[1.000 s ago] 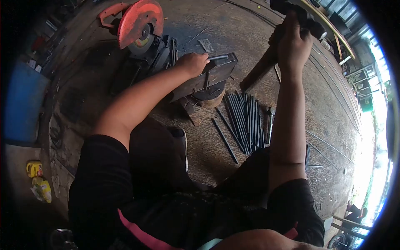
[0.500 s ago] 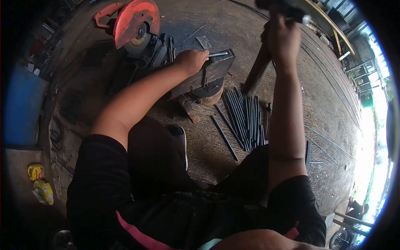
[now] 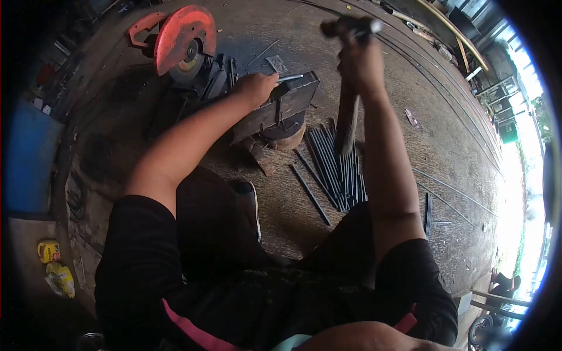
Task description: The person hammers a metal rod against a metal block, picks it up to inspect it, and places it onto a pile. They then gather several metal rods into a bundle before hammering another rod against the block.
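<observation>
My left hand (image 3: 257,89) is closed round a short metal rod (image 3: 291,77), whose bright end lies along the top edge of a dark steel block (image 3: 287,105). That block rests on a round wooden stump (image 3: 287,139). My right hand (image 3: 363,67) grips a hammer (image 3: 346,117) close to its head, raised to the right of the block; its wooden handle hangs down below the fist. The hammer head is somewhat blurred. Beneath the handle, a bundle of dark metal rods (image 3: 328,169) lies spread on the ground, with a single rod (image 3: 310,194) apart to its left.
An orange-red cut-off saw (image 3: 186,44) stands behind my left arm. Long thin bars (image 3: 451,202) lie on the ground at right. Yellow containers (image 3: 49,251) and a blue panel (image 3: 32,155) are at far left. My shoe (image 3: 249,205) is near the stump.
The hammer and my right hand have come lower and to the left, towards the block. My left hand keeps the rod on the block's edge. The whole view has shifted slightly left.
</observation>
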The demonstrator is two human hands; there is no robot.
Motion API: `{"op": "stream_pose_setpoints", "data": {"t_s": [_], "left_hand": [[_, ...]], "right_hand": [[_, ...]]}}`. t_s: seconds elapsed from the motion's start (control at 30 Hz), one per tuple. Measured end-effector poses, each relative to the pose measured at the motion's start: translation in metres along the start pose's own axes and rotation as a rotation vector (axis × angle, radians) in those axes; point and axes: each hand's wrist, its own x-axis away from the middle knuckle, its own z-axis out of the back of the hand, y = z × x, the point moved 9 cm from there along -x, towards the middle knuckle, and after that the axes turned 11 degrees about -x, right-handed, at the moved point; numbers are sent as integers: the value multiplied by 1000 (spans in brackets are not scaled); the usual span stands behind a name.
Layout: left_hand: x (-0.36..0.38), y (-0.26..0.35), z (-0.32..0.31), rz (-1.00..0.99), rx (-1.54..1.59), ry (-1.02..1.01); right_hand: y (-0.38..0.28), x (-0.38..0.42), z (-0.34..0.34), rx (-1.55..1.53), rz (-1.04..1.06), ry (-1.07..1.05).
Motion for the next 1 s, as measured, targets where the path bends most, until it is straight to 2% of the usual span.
{"op": "stream_pose_setpoints", "data": {"t_s": [0.03, 0.07, 0.13, 0.17, 0.23, 0.27, 0.3, 0.33, 0.37, 0.4, 0.47, 0.57, 0.6, 0.63, 0.73, 0.83, 0.87, 0.9, 0.93, 0.97, 1.0], "left_hand": [[1, 2, 3, -32, 42, 64], [0, 0, 1, -30, 43, 62], [-1, 3, 2, -45, 33, 64], [0, 3, 2, -41, 31, 61], [0, 9, 2, -58, 3, 47], [0, 12, 3, -59, 4, 49], [-1, 14, 0, -53, -28, 10], [-2, 16, -2, -47, -61, -25], [-3, 19, -3, -52, -62, -17], [-6, 16, -8, -34, -43, -35], [-4, 14, -10, -13, -21, -62], [-3, 15, -9, -5, -75, -102], [-3, 14, -10, -1, -17, -71], [-4, 12, -11, 2, 38, -37], [-9, 11, -10, 60, 23, -52], [-7, 12, -6, 105, 67, -181], [-8, 12, -10, 102, 69, -179], [-11, 10, -21, 117, 65, -217], [-15, 9, -26, 132, 59, -249], [-20, 9, -22, 128, 52, -236], [-21, 8, -22, 130, 79, -271]], "right_hand": [[-41, 6, 11, 50, 238, 102], [-40, -1, 16, -212, 161, 60], [-61, 11, 25, -301, 126, 210], [-51, 7, 22, -304, 123, 206], [-38, 2, 10, -3, 466, 148], [-8, 1, -5, 136, 374, 126], [36, 0, -21, 398, 253, 122], [91, 5, -37, 594, -124, -13], [118, 12, -48, 524, 35, -74], [109, 5, -42, 519, 47, -65], [124, 11, -41, 373, -367, -276], [74, -14, -16, 209, -136, -16], [25, -12, -5, 183, 128, 69], [-14, -8, 1, 41, 144, 32], [-55, 4, 21, -133, 114, 186], [-7, -5, 2, -65, 183, 64], [24, -4, -10, 186, 103, 70], [71, -6, -28, 507, -27, -36], [96, 12, -55, 643, -3, -269], [130, 14, -42, 363, -238, -197], [126, 8, -38, 360, -231, -194]]}}
